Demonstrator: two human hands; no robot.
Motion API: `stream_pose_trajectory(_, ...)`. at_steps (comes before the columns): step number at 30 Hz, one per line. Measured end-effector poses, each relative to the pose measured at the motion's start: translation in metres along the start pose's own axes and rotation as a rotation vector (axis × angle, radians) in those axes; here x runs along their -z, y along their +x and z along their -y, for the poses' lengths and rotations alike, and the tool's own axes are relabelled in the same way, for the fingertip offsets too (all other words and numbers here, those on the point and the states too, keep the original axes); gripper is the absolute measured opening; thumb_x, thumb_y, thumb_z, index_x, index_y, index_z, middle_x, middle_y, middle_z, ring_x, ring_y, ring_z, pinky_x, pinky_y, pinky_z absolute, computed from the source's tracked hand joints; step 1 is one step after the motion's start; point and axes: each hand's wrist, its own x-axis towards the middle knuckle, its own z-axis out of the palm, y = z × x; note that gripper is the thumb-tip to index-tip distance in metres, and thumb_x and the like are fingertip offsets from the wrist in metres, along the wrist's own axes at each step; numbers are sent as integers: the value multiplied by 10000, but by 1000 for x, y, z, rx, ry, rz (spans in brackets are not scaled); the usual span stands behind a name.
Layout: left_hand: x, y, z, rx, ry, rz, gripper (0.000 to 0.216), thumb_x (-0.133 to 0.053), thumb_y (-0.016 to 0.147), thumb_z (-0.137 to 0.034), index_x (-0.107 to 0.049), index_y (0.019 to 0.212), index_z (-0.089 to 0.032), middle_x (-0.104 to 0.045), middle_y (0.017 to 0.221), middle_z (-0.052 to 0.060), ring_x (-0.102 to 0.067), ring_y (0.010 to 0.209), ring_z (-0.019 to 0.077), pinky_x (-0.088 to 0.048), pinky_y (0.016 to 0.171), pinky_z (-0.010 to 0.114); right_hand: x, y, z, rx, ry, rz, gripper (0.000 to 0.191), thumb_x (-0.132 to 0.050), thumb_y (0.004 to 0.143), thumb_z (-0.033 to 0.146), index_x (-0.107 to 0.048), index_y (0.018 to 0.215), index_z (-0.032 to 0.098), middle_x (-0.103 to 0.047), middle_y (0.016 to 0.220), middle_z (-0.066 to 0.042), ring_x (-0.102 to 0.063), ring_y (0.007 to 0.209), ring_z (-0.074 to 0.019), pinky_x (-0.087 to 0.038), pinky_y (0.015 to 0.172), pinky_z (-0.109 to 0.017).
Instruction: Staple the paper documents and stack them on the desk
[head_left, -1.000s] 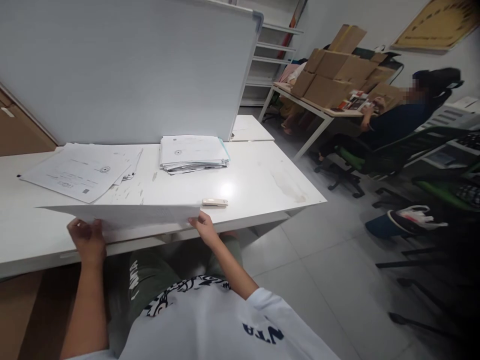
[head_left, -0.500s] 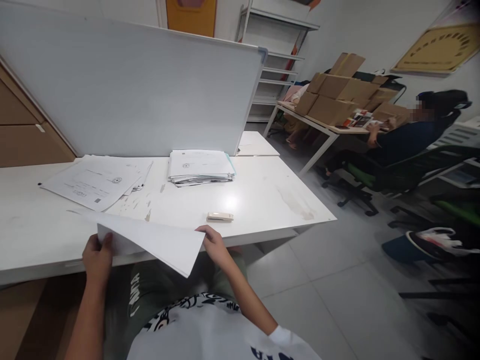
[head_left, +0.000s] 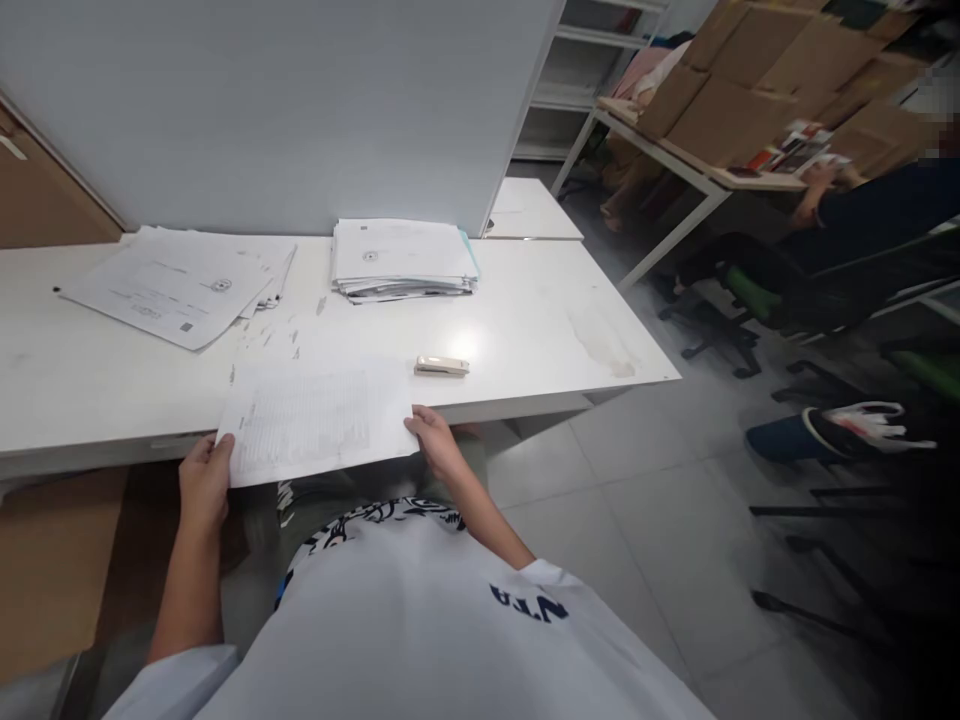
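Observation:
Printed paper point(head_left: 300, 425) spans both hands at the table's front edge, its text side facing up; I cannot tell whether it is one sheet or more. My left hand point(head_left: 206, 475) pinches its left edge, thumb on top. At the right edge my right hand point(head_left: 435, 440) is closed on it in the same way. A cream stapler point(head_left: 442, 366) lies on the table just beyond my right hand. Farther back sits a thick stack of papers point(head_left: 405, 260). Several loose sheets point(head_left: 180, 285) are spread out at the left.
A whiteboard point(head_left: 300, 110) stands along the back of the white table point(head_left: 525, 330). Cardboard point(head_left: 60, 570) is below at the left. To the right, a person point(head_left: 862, 215) sits at another table with stacked boxes point(head_left: 735, 110). A bin point(head_left: 795, 437) stands on the floor.
The paper was tilted and curled, with a blank side showing; now it is spread nearly flat, printed side up. Both hands still hold it. My view has tipped downward.

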Motion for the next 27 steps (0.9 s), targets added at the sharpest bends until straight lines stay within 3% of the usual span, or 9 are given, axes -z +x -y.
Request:
stream_pose_trajectory(6, -16, -2, 1, -57, 64, 74, 194, -654, 647, -221, -659, 815, -124, -648, 685, -11, -540, 600, 108, -406, 544, 189, 21, -11, 9, 87, -57, -91, 235, -684, 636, 351, -671, 832, 221, -703, 755, 14, -615, 720, -172, -454, 679, -266)
stream_pose_trajectory(14, -27, -8, -3, -57, 155, 93, 194, -647, 642, -249, -660, 797, -131, -640, 659, -10, -535, 583, 113, -405, 529, 193, 30, -18, 3, -5, 8, -173, 258, -671, 584, 330, -686, 809, 203, -733, 765, -14, -650, 770, -208, -467, 697, -288)
stream_pose_trajectory(20, -6, -22, -20, -19, 282, 123, 228, -651, 556, -307, -660, 723, -151, -623, 635, -17, -519, 609, 123, -388, 518, 192, 27, -27, 10, -36, 58, -202, 254, -678, 581, 336, -689, 799, 207, -743, 773, -5, -650, 756, -204, -475, 683, -281)
stream_pose_trajectory(27, 15, -24, -2, 68, 211, 230, 404, -739, 452, -402, -679, 773, -164, -677, 742, 3, -548, 700, 164, -419, 570, 222, 29, -32, 17, -21, 45, -260, 296, -666, 592, 345, -690, 853, 207, -733, 777, -14, -666, 835, -241, -499, 698, -316)
